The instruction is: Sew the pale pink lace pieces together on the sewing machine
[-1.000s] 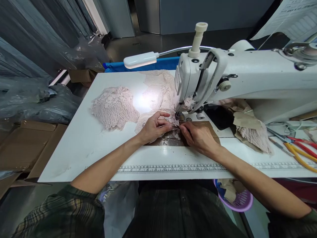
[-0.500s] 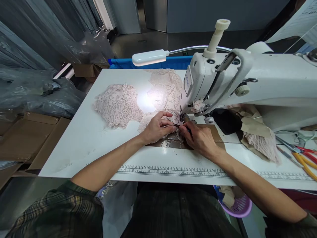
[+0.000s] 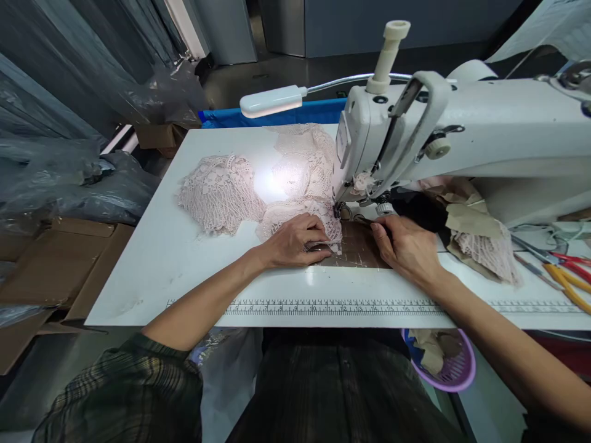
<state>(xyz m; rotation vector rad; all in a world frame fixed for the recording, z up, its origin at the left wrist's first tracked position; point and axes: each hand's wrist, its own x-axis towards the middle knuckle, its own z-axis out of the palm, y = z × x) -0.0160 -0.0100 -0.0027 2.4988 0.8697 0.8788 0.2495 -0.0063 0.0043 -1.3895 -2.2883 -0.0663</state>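
My left hand (image 3: 295, 241) lies curled on the near edge of a pink lace piece (image 3: 300, 212), pinning it to the white table (image 3: 152, 258) just in front of the presser foot (image 3: 344, 211) of the white sewing machine (image 3: 462, 129). My right hand (image 3: 409, 247) rests to the right of the needle on the brown taped patch (image 3: 355, 249). Its thumb points toward the foot and its fingers are bent under, so what they hold is hidden.
A second lace pile (image 3: 217, 191) lies at the left under the lamp (image 3: 268, 101). Beige and black cloth (image 3: 475, 231) sits under the machine arm, with red and yellow handled tools (image 3: 567, 271) at the right. A printed ruler (image 3: 323, 306) runs along the front edge, with a purple basket (image 3: 455, 369) below. Cardboard boxes (image 3: 69, 264) stand at the left.
My hands were pinched together at the lace by the needle. My right hand has drawn away to the right, and my left hand has flattened onto the lace edge.
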